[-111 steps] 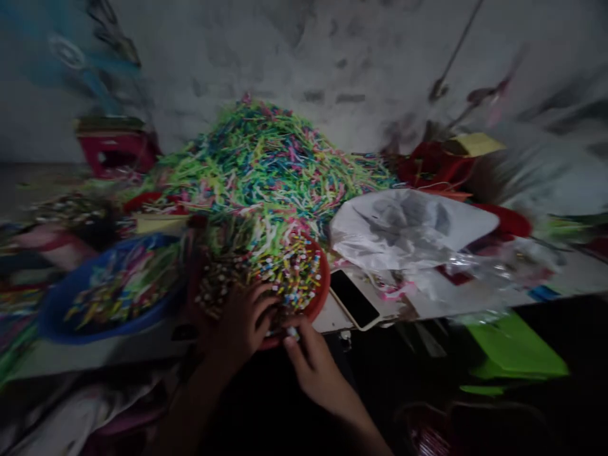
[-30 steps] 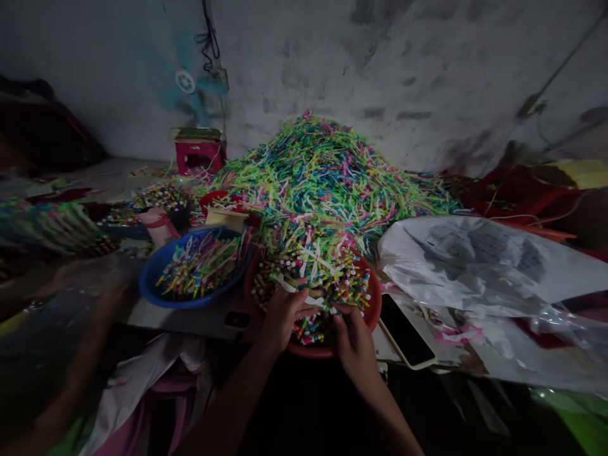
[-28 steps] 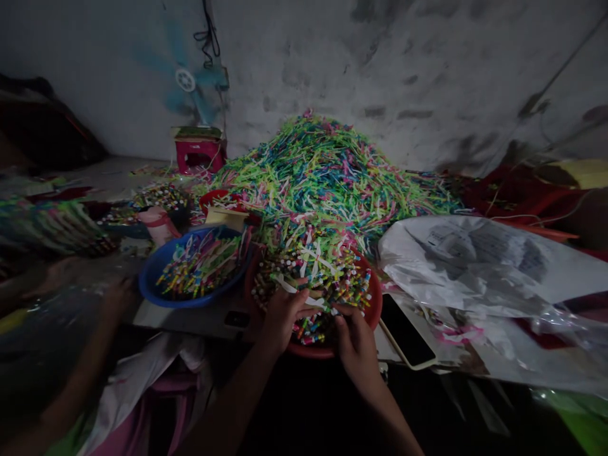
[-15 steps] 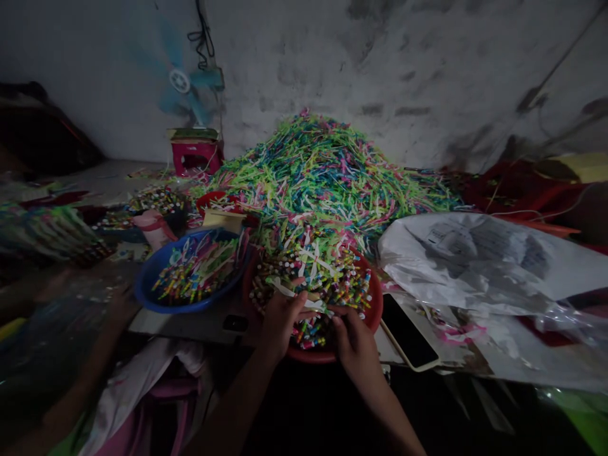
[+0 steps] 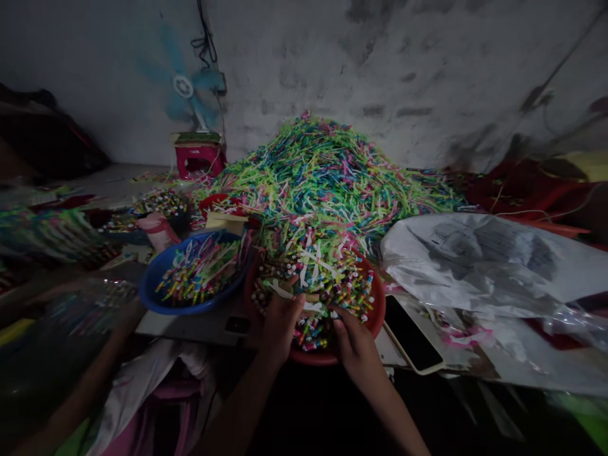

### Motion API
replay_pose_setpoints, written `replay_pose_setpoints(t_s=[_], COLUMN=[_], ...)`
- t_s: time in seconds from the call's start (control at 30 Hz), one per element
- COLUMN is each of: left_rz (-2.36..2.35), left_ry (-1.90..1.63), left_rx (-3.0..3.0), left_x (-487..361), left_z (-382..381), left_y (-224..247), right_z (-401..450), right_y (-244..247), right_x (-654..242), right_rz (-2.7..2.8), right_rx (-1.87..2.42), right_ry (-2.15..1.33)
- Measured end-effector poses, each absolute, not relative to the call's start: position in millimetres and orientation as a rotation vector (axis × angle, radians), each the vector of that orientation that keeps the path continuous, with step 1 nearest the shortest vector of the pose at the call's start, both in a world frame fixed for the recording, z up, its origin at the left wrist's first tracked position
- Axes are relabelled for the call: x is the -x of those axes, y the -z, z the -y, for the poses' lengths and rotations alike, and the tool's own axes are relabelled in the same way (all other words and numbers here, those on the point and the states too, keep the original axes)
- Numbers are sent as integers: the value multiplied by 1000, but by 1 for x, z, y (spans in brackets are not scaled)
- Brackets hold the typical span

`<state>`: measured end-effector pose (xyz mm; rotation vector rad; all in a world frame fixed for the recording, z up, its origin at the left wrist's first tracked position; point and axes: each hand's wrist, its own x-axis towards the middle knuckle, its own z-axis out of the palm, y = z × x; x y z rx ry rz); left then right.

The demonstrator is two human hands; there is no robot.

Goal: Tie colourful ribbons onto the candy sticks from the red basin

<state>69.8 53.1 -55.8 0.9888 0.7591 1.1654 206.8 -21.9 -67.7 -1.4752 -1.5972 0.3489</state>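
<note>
As your left hand (image 5: 281, 324) grips a white strip (image 5: 312, 306), your right hand (image 5: 355, 337) pinches a small white-tipped piece (image 5: 334, 314).

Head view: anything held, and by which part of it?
A white strip, held around its middle by the left hand. The right hand is at its right end; whether gripping, can't tell.

Head-worn view, facing forward and down, table (image 5: 185, 326) close, wall (image 5: 304, 63) beyond
</note>
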Motion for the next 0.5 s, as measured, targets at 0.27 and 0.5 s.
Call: replay_pose_setpoints(t_s=[0.27, 0.5], left_rz=[-776, -785], left_ry=[-1195, -1164], left_rx=[-974, -985], left_x=[-71, -72], left_z=[-50, -49], left_y=[52, 53], right_z=[26, 27], right_y=[67, 72], right_x=[-206, -205], right_rz=[1567, 1560], right_rx=[1512, 1506], right_ry=[-453, -373])
